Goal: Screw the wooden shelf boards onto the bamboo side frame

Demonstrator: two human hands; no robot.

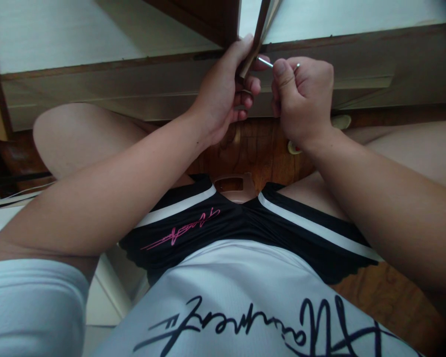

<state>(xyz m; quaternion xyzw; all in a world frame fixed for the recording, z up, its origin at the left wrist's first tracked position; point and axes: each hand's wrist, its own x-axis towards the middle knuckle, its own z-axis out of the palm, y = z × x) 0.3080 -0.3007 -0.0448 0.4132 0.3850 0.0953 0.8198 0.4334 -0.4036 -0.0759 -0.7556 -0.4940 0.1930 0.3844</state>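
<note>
A narrow brown wooden panel (260, 30), seen nearly edge-on, stands out toward me at the top centre. My left hand (226, 84) is wrapped around its near end, thumb on the left side and fingers curled beneath and to the right. Closed in a fist, my right hand (305, 94) grips a thin shiny metal rod (265, 62). One end of the rod points left at the panel's near edge; whether it touches is unclear. A small bit of metal also shows above the right fist.
Behind the hands is a pale cabinet shelf (96, 37) with a brown edge. A dark wooden door (204, 17) hangs above left. Below lie the wooden floor (260, 153) and a pinkish plastic stool (247, 186) between my legs. White furniture (102, 292) stands at lower left.
</note>
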